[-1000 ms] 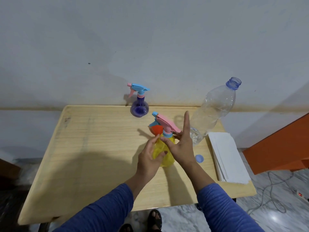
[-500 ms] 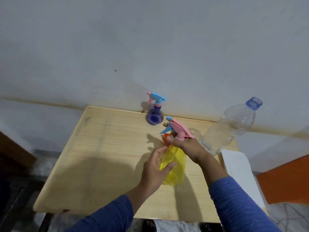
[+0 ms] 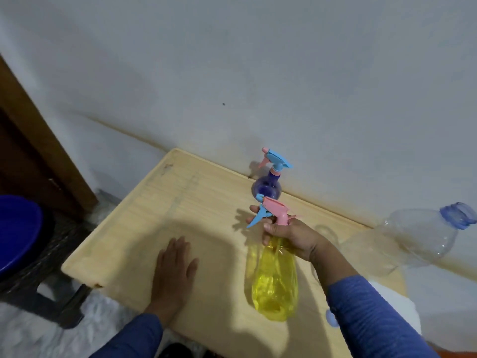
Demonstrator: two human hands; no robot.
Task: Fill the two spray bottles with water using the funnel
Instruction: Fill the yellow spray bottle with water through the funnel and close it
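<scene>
My right hand [image 3: 293, 237] grips the neck of the yellow spray bottle [image 3: 275, 280], which has a pink head and a blue trigger and is lifted above the wooden table [image 3: 144, 228]. My index finger reaches past the trigger. My left hand [image 3: 174, 270] rests flat on the table, left of the bottle, fingers straight. The purple spray bottle [image 3: 267, 188], with a blue head, stands at the table's back edge by the wall. A large clear water bottle [image 3: 413, 241] with an open blue neck leans at the right. The funnel is hidden.
A blue bottle cap [image 3: 331, 317] lies on the table by my right sleeve. White paper [image 3: 395, 303] sits under my right arm. A blue tub [image 3: 18, 228] stands on a dark stool at the left, beside a brown door frame.
My left hand let go of the yellow bottle and came down flat on the table. My right hand raised the bottle by its neck. The view swung left.
</scene>
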